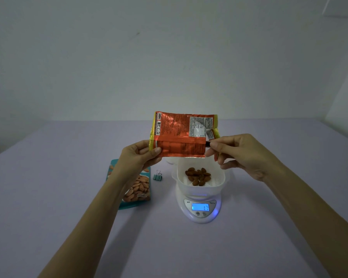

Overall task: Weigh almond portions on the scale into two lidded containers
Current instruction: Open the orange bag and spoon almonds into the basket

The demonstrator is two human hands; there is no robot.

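a small heap of almonds [198, 175] lies in the white slotted container [201, 184] that sits on the white scale [199, 207], whose lit blue display [200, 207] reads 17. just above the container, an orange foil packet [182, 135] is held up in the air with its printed back facing the camera and its lower edge folded up. the left hand [140, 155] pinches the packet's lower left corner between thumb and fingers; the right hand [241, 153] is closed at the lower right corner, fingertips pressed on a small dark clip [208, 144] at the fold. left of the scale, a green binder clip [157, 176] stands on the pale purple table [269, 227], and beyond it a teal almond bag [136, 189] lies flat, partly hidden under the left forearm.
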